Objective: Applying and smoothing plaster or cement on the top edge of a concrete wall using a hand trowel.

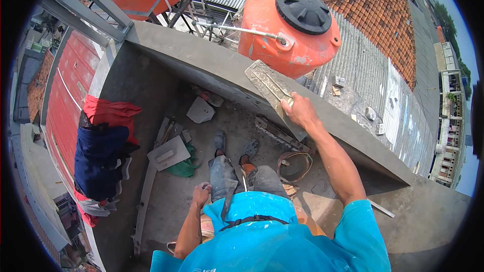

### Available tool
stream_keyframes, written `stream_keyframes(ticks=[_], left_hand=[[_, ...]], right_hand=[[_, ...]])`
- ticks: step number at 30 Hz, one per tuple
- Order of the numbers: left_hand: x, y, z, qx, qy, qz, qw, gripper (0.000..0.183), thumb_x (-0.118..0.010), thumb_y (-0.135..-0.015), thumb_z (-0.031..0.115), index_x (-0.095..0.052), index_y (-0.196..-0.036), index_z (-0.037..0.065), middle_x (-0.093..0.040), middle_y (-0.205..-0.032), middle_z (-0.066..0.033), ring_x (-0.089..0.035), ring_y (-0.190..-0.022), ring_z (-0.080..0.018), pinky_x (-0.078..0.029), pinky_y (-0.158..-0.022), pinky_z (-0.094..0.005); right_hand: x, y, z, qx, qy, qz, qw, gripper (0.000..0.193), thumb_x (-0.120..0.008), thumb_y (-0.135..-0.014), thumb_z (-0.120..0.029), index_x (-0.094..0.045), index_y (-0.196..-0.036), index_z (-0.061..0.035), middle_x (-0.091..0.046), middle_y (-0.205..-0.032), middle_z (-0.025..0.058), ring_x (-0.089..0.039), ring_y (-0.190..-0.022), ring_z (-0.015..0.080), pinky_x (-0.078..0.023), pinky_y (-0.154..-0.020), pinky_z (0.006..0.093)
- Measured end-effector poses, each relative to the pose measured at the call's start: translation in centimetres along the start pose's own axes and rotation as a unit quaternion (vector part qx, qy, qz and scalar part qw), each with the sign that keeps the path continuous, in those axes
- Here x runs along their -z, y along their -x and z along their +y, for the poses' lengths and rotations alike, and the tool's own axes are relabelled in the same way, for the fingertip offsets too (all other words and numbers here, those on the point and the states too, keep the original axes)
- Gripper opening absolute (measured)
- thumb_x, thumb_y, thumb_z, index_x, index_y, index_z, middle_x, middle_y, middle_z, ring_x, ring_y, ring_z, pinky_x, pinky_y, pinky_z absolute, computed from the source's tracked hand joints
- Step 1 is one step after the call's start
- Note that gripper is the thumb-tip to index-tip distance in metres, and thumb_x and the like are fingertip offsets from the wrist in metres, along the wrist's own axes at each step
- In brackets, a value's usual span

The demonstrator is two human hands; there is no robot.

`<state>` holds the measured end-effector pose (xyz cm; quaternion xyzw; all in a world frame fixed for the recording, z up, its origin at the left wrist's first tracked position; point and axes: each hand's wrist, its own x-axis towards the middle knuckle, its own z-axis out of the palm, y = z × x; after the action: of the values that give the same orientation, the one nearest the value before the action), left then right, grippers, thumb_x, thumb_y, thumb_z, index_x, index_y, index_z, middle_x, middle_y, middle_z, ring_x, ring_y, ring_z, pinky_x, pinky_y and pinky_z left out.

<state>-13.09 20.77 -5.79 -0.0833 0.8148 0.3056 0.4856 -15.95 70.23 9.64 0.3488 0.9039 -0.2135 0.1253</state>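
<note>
My right hand [301, 112] is closed around the handle of a long, mortar-smeared plastering trowel [268, 83]. The trowel lies across the top of the grey plastered wall [201, 54] in front of me, its blade tilted over the inner edge. Down by my left thigh, my left hand [202, 193] is curled closed. Whether anything small is inside its fingers cannot be seen. Left of my legs, a flat square float [174, 157] with a bar handle lies on the floor beside a green bag or cloth [182, 170].
A round bucket [295, 166] and a wooden plank [282, 135] lie to the right of my feet. Clothes [100, 156] hang over the left wall. A broken slab [200, 110] rests in the far corner. Beyond the wall stands an orange water tank [259, 29] above corrugated roofing [353, 85].
</note>
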Motion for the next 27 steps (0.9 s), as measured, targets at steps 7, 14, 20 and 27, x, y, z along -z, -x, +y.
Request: stream_keyframes(ticks=[7,14,20,27], left_hand=[[1.6,0.9,1.1,0.022,0.136,0.009,0.990,0.038,-0.059,-0.091,0.023,-0.061,-0.121,0.001,-0.067,-0.107,-0.0104,-0.067,-0.090,-0.0207,-0.052,-0.073,-0.0344],[0.9,-0.1,-4.1,0.067,0.064,-0.004,0.996,0.041,-0.059,-0.090,0.022,-0.058,-0.125,0.000,-0.067,-0.108,-0.0103,-0.066,-0.088,-0.0198,-0.052,-0.071,-0.0335],[-0.8,1.5,-4.1,0.080,0.151,0.043,0.984,0.033,-0.059,-0.090,0.020,-0.065,-0.114,-0.002,-0.070,-0.091,-0.0103,-0.068,-0.080,-0.0166,-0.050,-0.066,-0.0294],[-1.4,0.0,-3.5,0.044,0.087,0.050,0.994,0.033,-0.059,-0.088,0.019,-0.067,-0.113,-0.001,-0.070,-0.089,-0.0108,-0.067,-0.081,-0.0166,-0.051,-0.070,-0.0300]], right_hand=[[3.2,7.0,5.6,-0.008,-0.102,0.086,0.991,0.038,-0.063,-0.088,-0.030,-0.055,-0.098,0.0055,-0.065,-0.080,0.0292,-0.065,-0.078,0.0467,-0.050,-0.070,0.0513],[-8.2,11.7,9.8,0.156,-0.008,0.084,0.984,0.035,-0.068,-0.088,-0.028,-0.048,-0.092,-0.0001,-0.062,-0.068,0.0209,-0.062,-0.060,0.0403,-0.049,-0.052,0.0462],[-9.1,8.3,11.5,0.159,0.016,0.149,0.976,0.034,-0.067,-0.089,-0.029,-0.047,-0.086,-0.0019,-0.060,-0.061,0.0185,-0.062,-0.053,0.0362,-0.048,-0.044,0.0437],[-13.9,0.2,-2.6,0.182,0.049,0.093,0.978,0.035,-0.056,-0.096,-0.035,-0.045,-0.091,-0.0021,-0.063,-0.066,0.0199,-0.066,-0.058,0.0394,-0.052,-0.049,0.0490]])
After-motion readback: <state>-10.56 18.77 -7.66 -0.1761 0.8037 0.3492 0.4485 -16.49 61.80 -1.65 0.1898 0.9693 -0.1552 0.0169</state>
